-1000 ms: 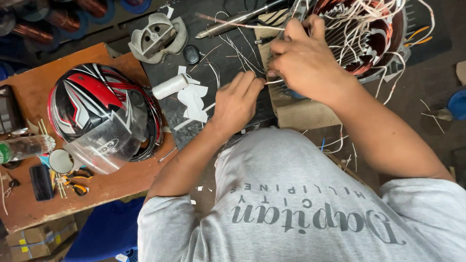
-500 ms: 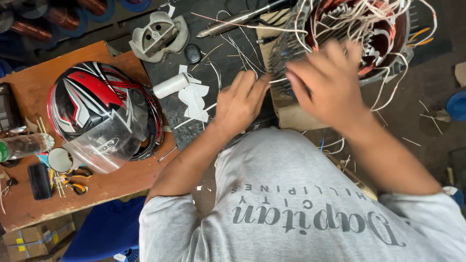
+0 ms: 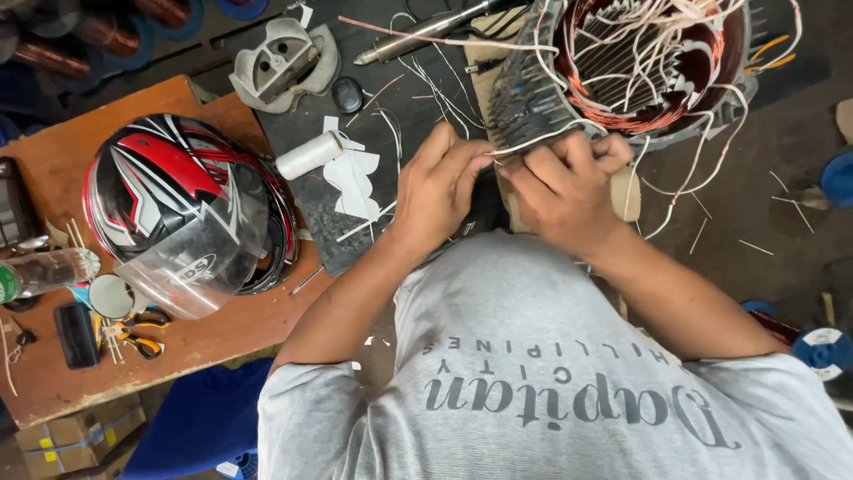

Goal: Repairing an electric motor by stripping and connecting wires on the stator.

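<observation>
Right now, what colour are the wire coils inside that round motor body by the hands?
Coppery reddish-brown coils, with white leads trailing over them; the head view shows them.

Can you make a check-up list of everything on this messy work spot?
Surface: dark mat beside an orange-brown table.
Job's things: stator with copper windings; white wire.
Clutter: helmet, white roll, grey metal cover, pliers, bottle.
Fingers: left hand pinches the wire; right hand is closed on it too.
Cables: loose white leads spill from the stator.
Surroundings: copper coils top left, cardboard box, dark floor.
</observation>
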